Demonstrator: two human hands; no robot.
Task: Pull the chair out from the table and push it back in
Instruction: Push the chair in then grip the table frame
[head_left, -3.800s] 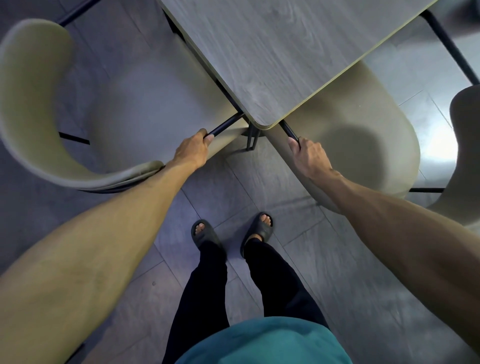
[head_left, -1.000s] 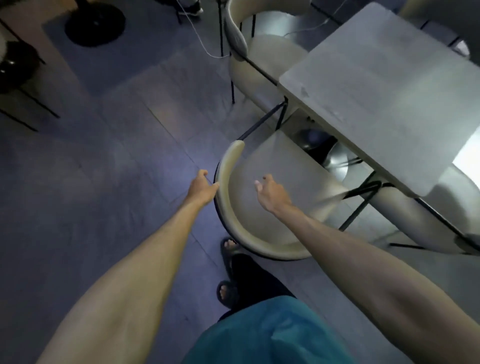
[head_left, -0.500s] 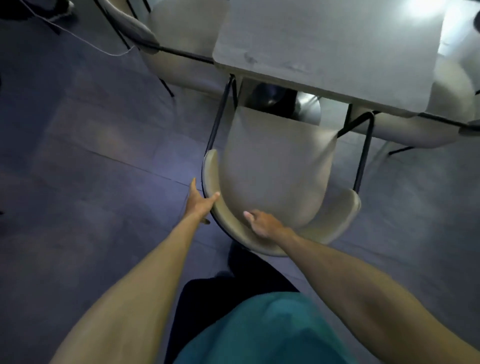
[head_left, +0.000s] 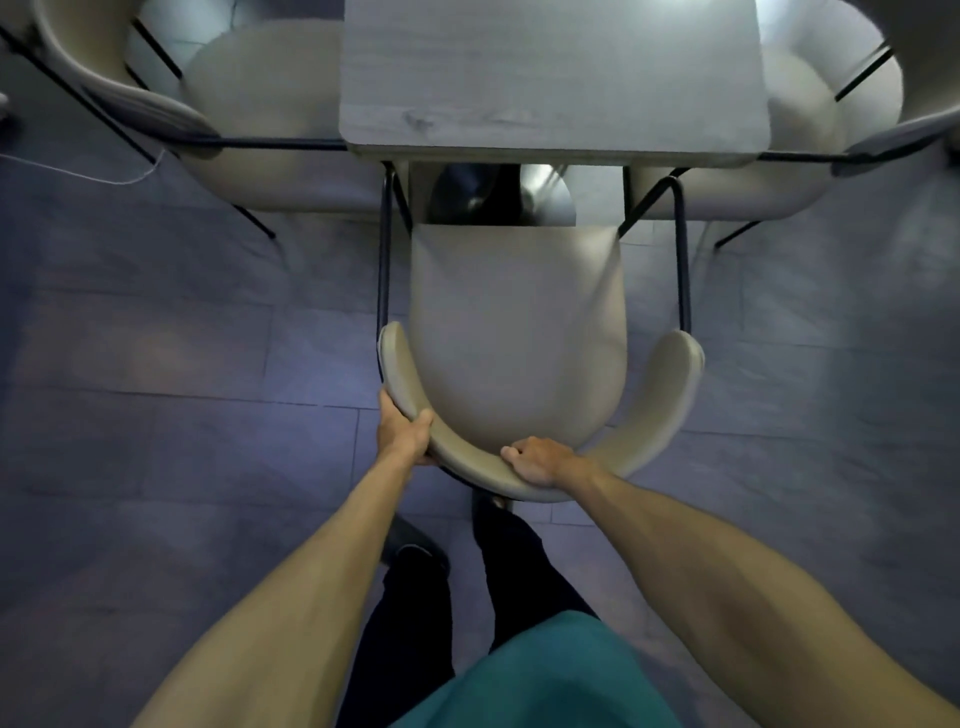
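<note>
A beige chair (head_left: 514, 332) with a curved backrest and black metal legs stands in front of me, its seat clear of the grey wooden table (head_left: 550, 78). My left hand (head_left: 402, 434) grips the left part of the backrest, thumb on the inner face. My right hand (head_left: 540, 460) holds the middle of the backrest, fingers curled over its top edge. The front edge of the seat lies just short of the table's near edge.
Two more beige chairs flank the table, one at the left (head_left: 260, 114) and one at the right (head_left: 810, 130). A shiny round table base (head_left: 519, 200) shows under the tabletop. A thin white cable (head_left: 78, 174) lies on the grey tiled floor at the left.
I have turned from the table's corner to face this chair squarely. Both hands have closed on its backrest, and the chair sits farther out from the table than half a second ago.
</note>
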